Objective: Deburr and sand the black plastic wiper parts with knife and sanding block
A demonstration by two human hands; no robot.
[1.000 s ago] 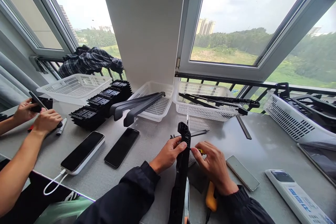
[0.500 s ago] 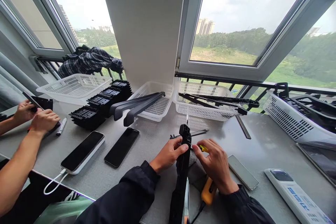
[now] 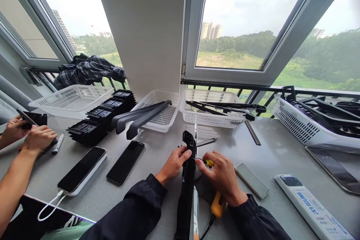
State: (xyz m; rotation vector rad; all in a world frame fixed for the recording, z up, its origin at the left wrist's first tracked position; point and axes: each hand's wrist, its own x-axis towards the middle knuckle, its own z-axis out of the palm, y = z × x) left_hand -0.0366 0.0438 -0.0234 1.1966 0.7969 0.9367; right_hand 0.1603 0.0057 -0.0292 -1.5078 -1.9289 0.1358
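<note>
A long black plastic part [image 3: 186,191] runs toward me, its ribbed, bent end [image 3: 189,139] pointing away. My left hand [image 3: 174,163] is closed on it just below that end, thumb on top. In my right hand [image 3: 221,174] is a slim tool with a yellow handle [image 3: 209,162], pinched between thumb and fingers. Its thin tip reaches the part's right edge beside my left thumb. Below my right wrist lies a yellow corded tool [image 3: 218,204], partly covered by the hand. A caliper [image 3: 206,142] lies behind the part.
White baskets [image 3: 212,120] line the window side, some with black parts. Left are stacked black ribbed pieces [image 3: 87,131], a black phone [image 3: 125,162] and a phone on a white power bank [image 3: 82,170]. A co-worker's hands [image 3: 39,139] hold a dark piece. A white power strip [image 3: 309,206] lies right.
The view has shifted slightly, so everything sits a little further left. The part's far end is turned somewhat, showing more ribbing. Both hands keep their hold.
</note>
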